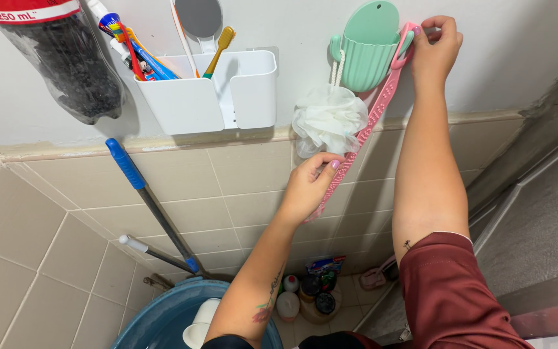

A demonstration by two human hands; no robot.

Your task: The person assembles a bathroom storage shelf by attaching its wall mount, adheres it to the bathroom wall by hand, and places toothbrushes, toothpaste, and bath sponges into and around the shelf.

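Closest to me is the maroon sleeve (450, 294) on the right arm, bottom right of frame, w/ the tattooed left forearm beside it. Both arms reach up the wall.

Right hand (434, 48) is up top, fingers pinched narrow on the loop handle of the pink back scrubber (374, 115), right at the edge of the mint green wall holder (366, 55). Left hand (310, 187) is lower, fingers curled round the lower part of the same strap, thumb on top; pink nail polish visible.

The scrubber is a long, thin pink silicone strip, bumpy nub texture along its face, running diagonally from the loop by the holder down-left to the left hand, pulled fairly straight btwn the two. Its bottom end pokes out just under that hand.

A white mesh bath puff (328, 123) hangs by a cord from the green holder, just beside the strap, touching or nearly so; can't tell which.

To the left: white plastic caddy (217, 97) on the wall w/ toothbrushes and tubes. Below it a blue-handled mop pole (146, 197) leans on the beige tile, and a blue bucket (163, 320) sits at bottom.
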